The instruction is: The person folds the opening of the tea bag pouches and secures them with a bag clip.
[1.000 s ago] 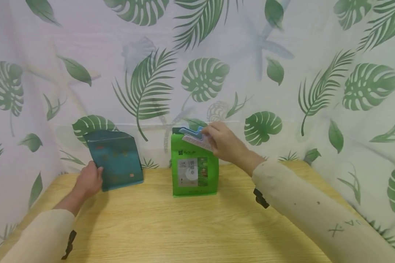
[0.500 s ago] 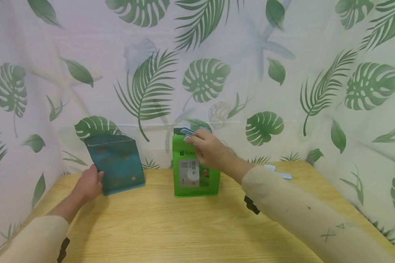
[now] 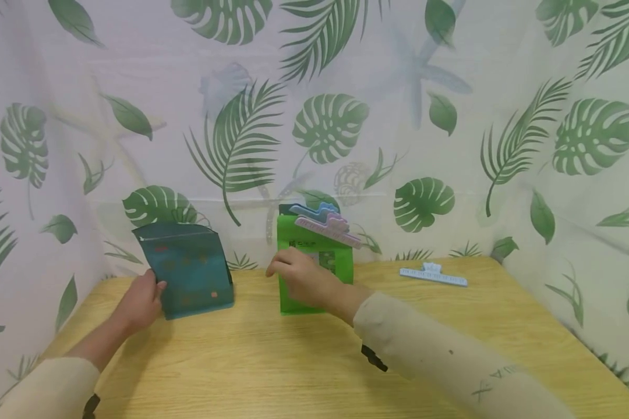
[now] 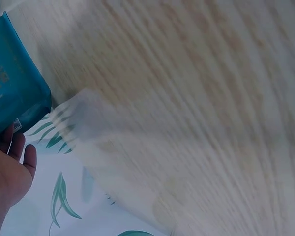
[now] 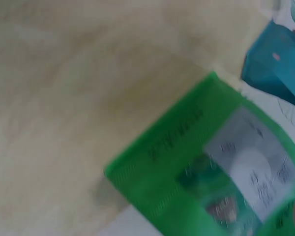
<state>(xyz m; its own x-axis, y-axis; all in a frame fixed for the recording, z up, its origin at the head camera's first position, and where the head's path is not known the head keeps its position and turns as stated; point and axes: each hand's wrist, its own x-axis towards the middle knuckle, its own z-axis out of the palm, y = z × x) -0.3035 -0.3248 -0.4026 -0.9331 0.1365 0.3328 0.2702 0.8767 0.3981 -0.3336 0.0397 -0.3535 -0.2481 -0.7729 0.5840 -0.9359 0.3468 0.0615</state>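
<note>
A teal pouch bag (image 3: 193,270) stands at the left, tilted a little. My left hand (image 3: 142,299) holds it by the left edge, thumb in front; the left wrist view shows fingers behind the pouch (image 4: 12,73). In the middle stands a green tea bag (image 3: 314,235) with a printed label. Across its top sit a blue sealing clip (image 3: 314,212) and a pink sealing clip (image 3: 327,228). My right hand (image 3: 306,278) is in front of the green bag, hiding part of its label, fingers loosely bent with nothing in them. The right wrist view shows the green bag (image 5: 162,152) blurred.
A light-blue sealing clip (image 3: 434,276) lies on the wooden table (image 3: 272,372) at the back right. A leaf-patterned cloth (image 3: 314,70) hangs behind the table and along both sides.
My right hand has let go of the clips at the green bag's top and moved down and left. The clips stay on the bag. My left hand still holds the teal pouch, now slightly lower.
</note>
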